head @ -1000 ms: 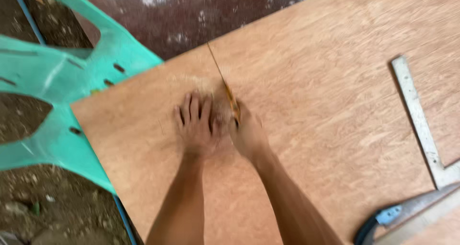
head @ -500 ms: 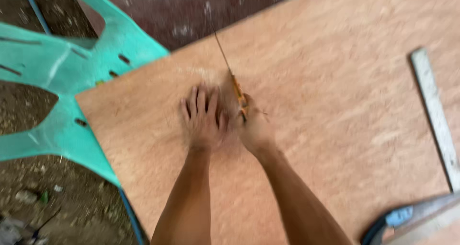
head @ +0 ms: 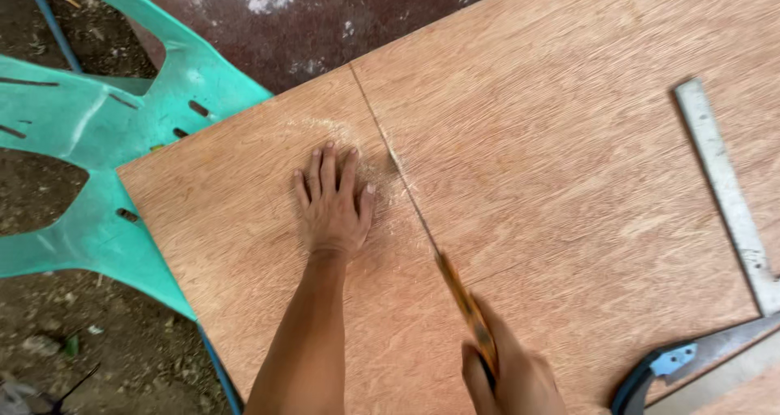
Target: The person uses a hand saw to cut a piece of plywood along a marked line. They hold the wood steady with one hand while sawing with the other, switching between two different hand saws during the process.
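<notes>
A large plywood sheet (head: 569,155) lies flat across a green plastic chair. A straight saw cut runs in from its far edge. My left hand (head: 331,204) presses flat on the sheet just left of the cut, fingers spread, beside a patch of sawdust (head: 325,132). My right hand (head: 512,374), at the bottom edge of the view, grips the orange handle of a thin-bladed handsaw (head: 443,265). The blade reaches forward along the cut line to its end near my left hand's fingertips.
The green plastic chair (head: 97,139) sticks out from under the sheet at the left, over bare dirt ground. A metal square ruler (head: 727,196) lies on the sheet at the right. A blue-handled saw (head: 662,366) rests at the bottom right corner.
My right hand has pulled the saw back toward me, away from the left hand. The cut in the sheet now shows. The left hand stays pressed on the sheet.
</notes>
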